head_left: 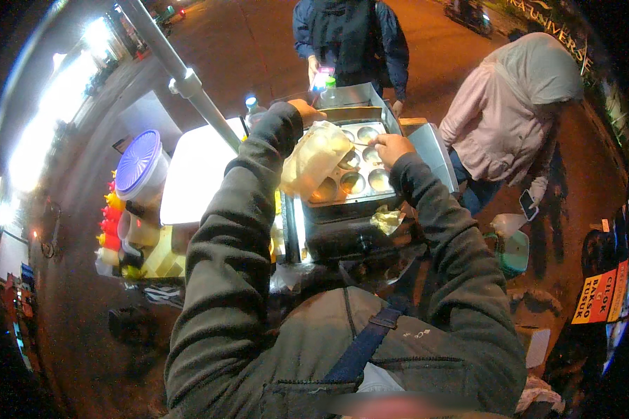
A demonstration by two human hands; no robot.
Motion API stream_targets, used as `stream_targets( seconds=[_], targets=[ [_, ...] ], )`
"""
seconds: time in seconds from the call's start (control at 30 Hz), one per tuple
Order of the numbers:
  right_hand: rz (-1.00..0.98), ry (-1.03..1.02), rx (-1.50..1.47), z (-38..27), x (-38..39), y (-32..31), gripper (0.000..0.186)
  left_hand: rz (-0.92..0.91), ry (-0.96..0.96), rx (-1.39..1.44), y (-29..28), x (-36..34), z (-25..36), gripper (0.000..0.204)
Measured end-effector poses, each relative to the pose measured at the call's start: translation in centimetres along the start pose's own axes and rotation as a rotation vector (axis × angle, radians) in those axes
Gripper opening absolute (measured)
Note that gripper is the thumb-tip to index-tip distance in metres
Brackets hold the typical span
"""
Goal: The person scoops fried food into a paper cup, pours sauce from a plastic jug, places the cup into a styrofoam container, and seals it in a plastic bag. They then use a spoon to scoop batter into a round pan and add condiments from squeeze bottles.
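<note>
A light metal pan with several round wells [365, 155] sits on the stove box in front of me; some wells look golden inside. Over the pan's right side, my right hand [393, 149] is closed with curled fingertips near a well; whatever they may grip is too small to make out. My left hand [306, 112] reaches past the pan's far left corner, its fingers mostly hidden by the sleeve and hand. A crumpled, translucent yellowish bag or wrapper [314, 159] covers the pan's left side, just below that hand.
A pole [189, 84] slants down beside a bright white panel [199, 174]. Left of it stand a purple-lidded tub [138, 164] and red and yellow sauce bottles [110, 227]. A crumpled yellowish scrap [387, 221] lies at the stove's front. Two people stand beyond the cart, one holding a phone [529, 204].
</note>
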State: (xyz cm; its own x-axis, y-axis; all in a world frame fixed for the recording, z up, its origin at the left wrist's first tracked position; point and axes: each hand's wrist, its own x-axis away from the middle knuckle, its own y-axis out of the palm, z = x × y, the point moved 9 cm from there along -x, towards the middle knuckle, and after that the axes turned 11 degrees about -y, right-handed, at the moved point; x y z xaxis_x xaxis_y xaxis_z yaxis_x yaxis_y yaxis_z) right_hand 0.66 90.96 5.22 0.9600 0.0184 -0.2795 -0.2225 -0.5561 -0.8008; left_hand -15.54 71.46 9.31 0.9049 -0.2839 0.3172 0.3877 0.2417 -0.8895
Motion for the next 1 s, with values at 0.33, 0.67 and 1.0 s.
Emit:
stream_targets(
  seconds=[0.33, 0.67, 1.0],
  targets=[
    [-0.045, -0.162, -0.441, -2.5, 0.8, -4.9, 0.023, 0.034, 0.205, 0.305, -0.9, 5.1, -1.7, 0.059],
    [0.132, -0.447, -0.031, -6.9, 2.8, -2.0, 0.029, 0.542, 0.205, 0.816, -5.0, 21.4, -9.1, 0.042],
    [0.208, -0.812, 0.439, -12.4, 6.5, 1.9, 0.013, 0.567, 0.065, 0.455, -3.1, 19.9, -9.3, 0.039]
  ],
)
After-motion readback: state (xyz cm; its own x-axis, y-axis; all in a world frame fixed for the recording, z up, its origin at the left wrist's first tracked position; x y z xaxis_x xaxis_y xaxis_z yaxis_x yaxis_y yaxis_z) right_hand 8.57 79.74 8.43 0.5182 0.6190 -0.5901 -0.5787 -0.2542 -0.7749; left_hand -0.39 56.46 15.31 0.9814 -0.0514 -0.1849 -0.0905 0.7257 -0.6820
